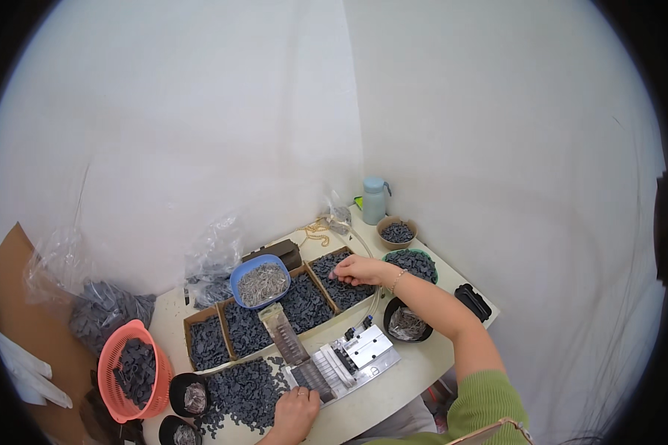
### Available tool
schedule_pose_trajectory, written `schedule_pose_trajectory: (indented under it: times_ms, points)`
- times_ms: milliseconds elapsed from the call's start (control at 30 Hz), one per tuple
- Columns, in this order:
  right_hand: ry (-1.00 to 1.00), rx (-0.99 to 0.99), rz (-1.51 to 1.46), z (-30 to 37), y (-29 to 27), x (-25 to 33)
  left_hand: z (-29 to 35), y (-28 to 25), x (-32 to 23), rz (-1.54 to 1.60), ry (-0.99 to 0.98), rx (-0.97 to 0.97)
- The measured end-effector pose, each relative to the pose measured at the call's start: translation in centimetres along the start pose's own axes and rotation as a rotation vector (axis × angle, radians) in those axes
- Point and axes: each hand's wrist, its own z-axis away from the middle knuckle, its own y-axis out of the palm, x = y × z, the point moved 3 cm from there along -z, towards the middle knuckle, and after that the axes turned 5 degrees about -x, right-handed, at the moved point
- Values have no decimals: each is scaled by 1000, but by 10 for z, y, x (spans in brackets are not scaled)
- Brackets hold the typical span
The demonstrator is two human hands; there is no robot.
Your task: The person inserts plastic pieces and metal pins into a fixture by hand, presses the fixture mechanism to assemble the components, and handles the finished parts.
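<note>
Dark grey plastic parts, small and alike, fill most of this cream tabletop (416,371). Right hand (355,270): reaches to the far right cardboard tray (341,285) of grey parts, fingertips down among the pieces and drawn together in a pinch; whether a part is actually in the grip cannot be told. Left hand (295,413): rests at the near edge, palm down, touching the near end of a metal jig (349,357) with a ribbed slotted plate; its fingers are curled, and whether they hold anything cannot be told. Loose heap of grey parts (246,389): spread on the tabletop just left of the left hand. Clear narrow tray (283,334): lies slanted between the jig and the cardboard trays. Further cardboard trays (230,334): a row to the left, each holding grey parts. Blue bowl (260,280): sits on the trays, filled with thin metal pins. Orange basket (130,371): far left, near side, partly filled with grey parts. Black cups (189,395): two, beside the basket. Black bowl (407,322): right of the jig, under the right forearm, holding clear bagged material. Green-rimmed bowl (416,261) and brown bowl (397,232): far right, both with grey parts. Pale blue bottle (375,200): upright at the far corner.
</note>
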Motion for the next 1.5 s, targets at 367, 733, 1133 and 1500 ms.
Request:
schedule_pose_trajectory:
  times_ms: [367,733,1133,1500]
  points:
    - [-38,-310,6,-3,-86,27,0,1,-1,-34,1,0]
    - [-229,-992,111,-22,-180,-14,1,2,-3,-103,13,59]
    - [-435,-476,1278,-38,27,-2,-9,-40,70,503,-608,-267]
    - [-623,-324,1173,9,41,6,99,-125,233,254,-896,-704]
